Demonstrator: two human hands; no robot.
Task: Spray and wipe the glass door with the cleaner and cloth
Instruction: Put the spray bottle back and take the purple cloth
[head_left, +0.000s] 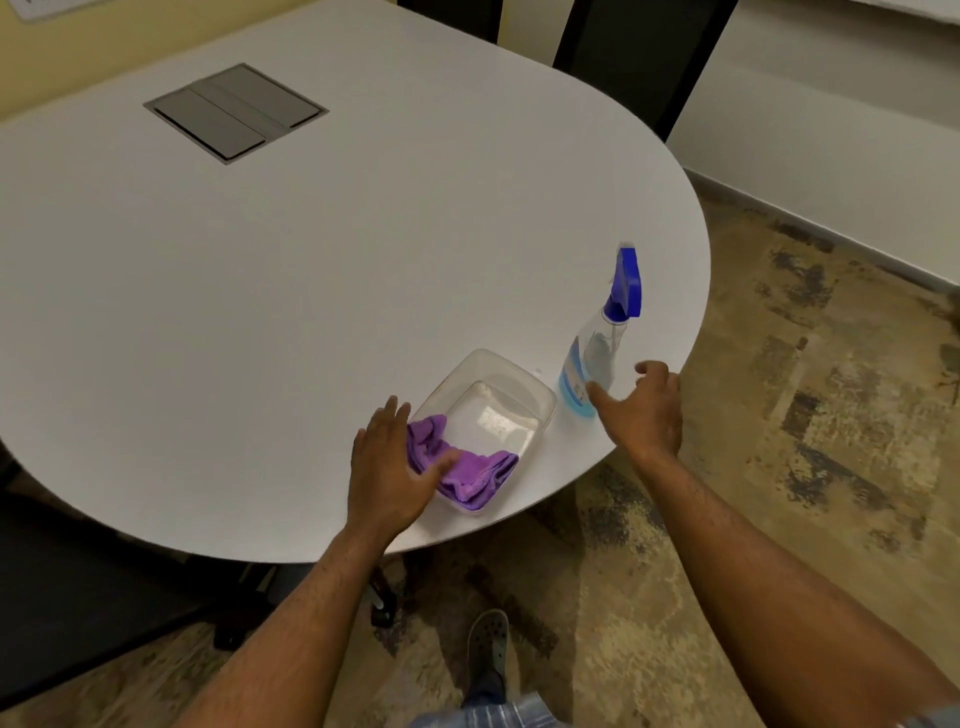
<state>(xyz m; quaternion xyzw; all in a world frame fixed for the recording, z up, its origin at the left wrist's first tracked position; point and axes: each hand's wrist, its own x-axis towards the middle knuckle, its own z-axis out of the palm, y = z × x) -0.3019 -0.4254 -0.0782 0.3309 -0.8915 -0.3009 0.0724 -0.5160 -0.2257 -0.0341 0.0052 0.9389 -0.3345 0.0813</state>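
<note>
Spray bottle (597, 358) upright on table (311, 312), nozzle pointing away. R hand (641, 410) open beside it; L hand (387, 467) open, thumb on purple cloth (467, 470) in clear tub (498, 410).

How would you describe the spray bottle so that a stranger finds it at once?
Look at the white round table, at its near right edge. Beside the clear plastic container stands the spray bottle, upright. Only it has a blue trigger head and blue liquid at its bottom.
</note>
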